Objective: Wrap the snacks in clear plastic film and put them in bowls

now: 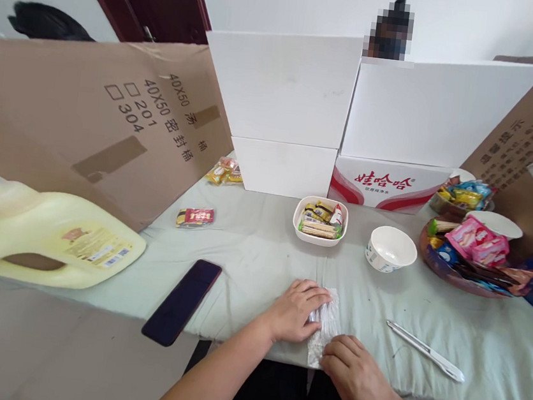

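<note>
A narrow strip of crinkled clear plastic [330,303] lies at the table's front edge between my hands. My left hand [295,311] presses its left side from above, fingers bent over it and thumb lower down. My right hand [356,372] has its fingers curled at the strip's lower right edge, with the fingertips partly hidden. Beyond them sits a white square bowl [318,241] of small wrapped snacks and a bundle of thin sticks. To its right is a white paper bowl [392,248] with nothing visible inside. A white craft knife or pen [427,352] lies right of my right hand.
Left are a black phone [181,303], a small red packet [196,217] and a yellow detergent bottle [57,237] on its side. At right stands a purple bowl [432,270] of packets. White box panels [288,93] and brown cardboard [67,87] wall the back.
</note>
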